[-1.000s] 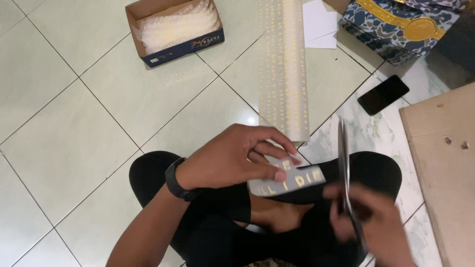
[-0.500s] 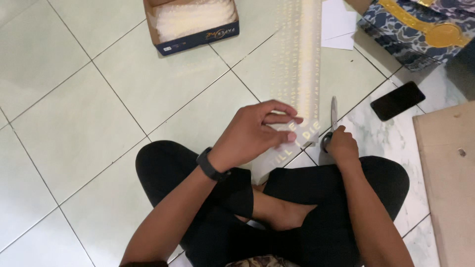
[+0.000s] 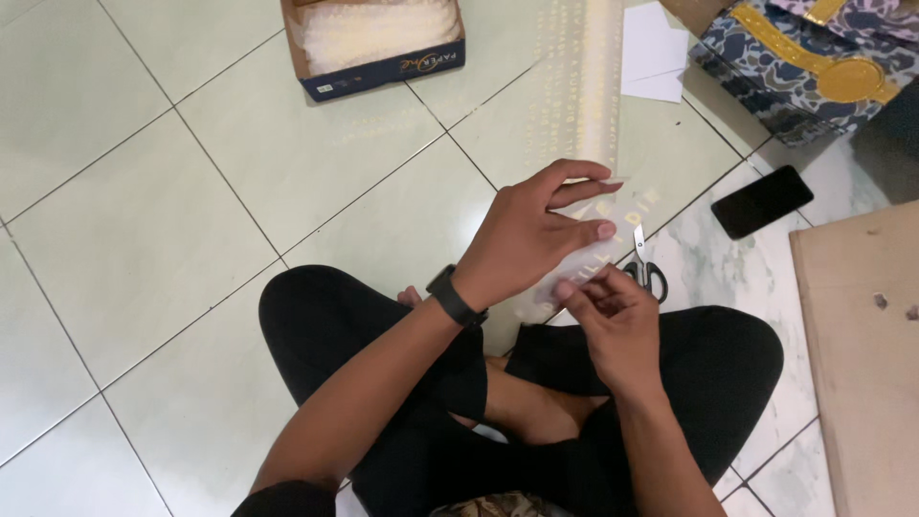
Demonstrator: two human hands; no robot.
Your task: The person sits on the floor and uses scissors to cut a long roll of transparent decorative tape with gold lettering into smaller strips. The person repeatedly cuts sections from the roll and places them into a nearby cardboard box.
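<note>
My left hand point(image 3: 526, 239) pinches the clear printed strip point(image 3: 586, 257) from above; my right hand point(image 3: 613, 321) grips its lower end, over my lap. Best keep it taut and flat. Scissors point(image 3: 643, 268) lie on the floor just beyond.

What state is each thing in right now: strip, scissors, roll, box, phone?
Clear plastic strip with gold lettering: held between left hand and right hand.
Black-handled scissors: lying on the floor, closed.
Clear printed film roll: partly unrolled.
Open cardboard box: filled with clear plastic.
Black phone: screen dark.
</note>
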